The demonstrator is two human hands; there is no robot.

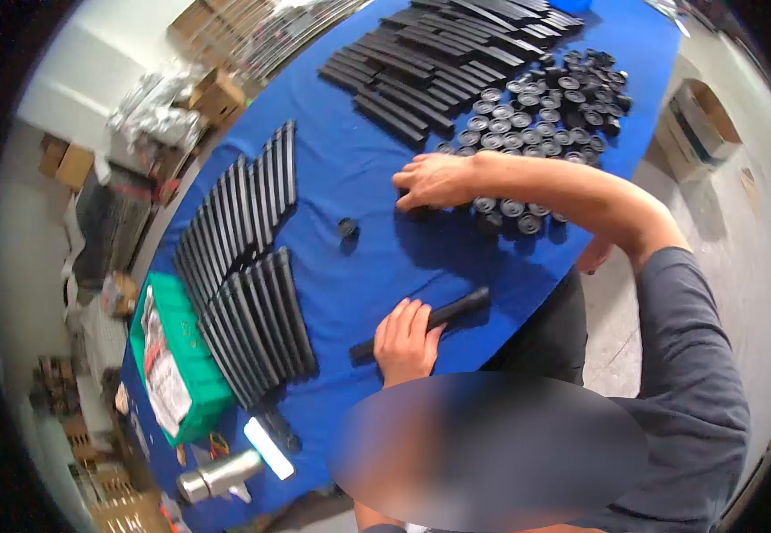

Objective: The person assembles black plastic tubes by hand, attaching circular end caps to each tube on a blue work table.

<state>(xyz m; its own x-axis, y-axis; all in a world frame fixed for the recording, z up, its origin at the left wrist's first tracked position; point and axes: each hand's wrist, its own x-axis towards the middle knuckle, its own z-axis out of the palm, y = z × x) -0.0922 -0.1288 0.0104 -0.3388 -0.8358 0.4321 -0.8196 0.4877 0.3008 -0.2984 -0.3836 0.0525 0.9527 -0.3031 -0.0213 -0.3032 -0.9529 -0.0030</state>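
Observation:
My left hand (406,342) is wrapped over a black tube (459,311), which lies slanted near the table's front edge, its wider end toward the right. Further up, my right hand (439,180) is at the near left side of a cluster of round black caps (512,139). Its fingers are curled down over something dark and small that they mostly hide. A single black cap (347,228) sits apart on the blue cloth, left of my right hand.
Black tubes (248,329) lie in rows on the left, with black strips (421,75) at the far end. A green bin (212,382), a steel flask (217,477) and a lit phone-like object (268,449) stand at the lower left. A cardboard box (701,129) is on the floor.

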